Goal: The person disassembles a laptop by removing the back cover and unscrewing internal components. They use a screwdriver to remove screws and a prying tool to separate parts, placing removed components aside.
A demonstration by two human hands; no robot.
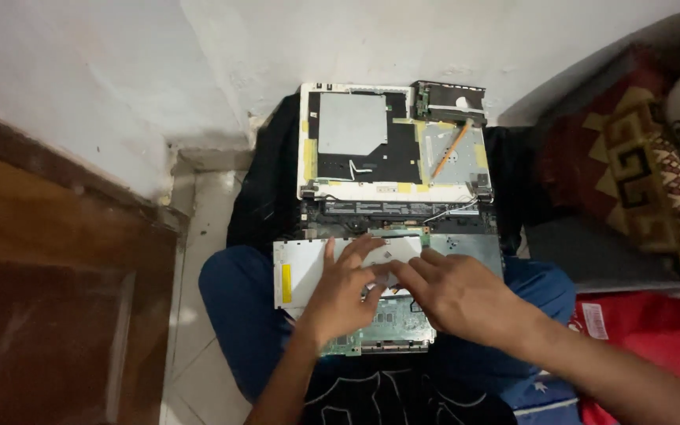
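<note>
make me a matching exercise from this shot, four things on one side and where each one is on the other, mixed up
Things:
1. left hand
2. right hand
3. orange pencil
4. green circuit board

Places:
A. lying slantwise on the opened white casing by the wall
B. partly under both hands, on the lap
C. fingers spread on the white panel
D. reaching in from the red-cloth side, fingertips at the panel's middle

Pairs: 1-C, 2-D, 3-A, 4-B
</note>
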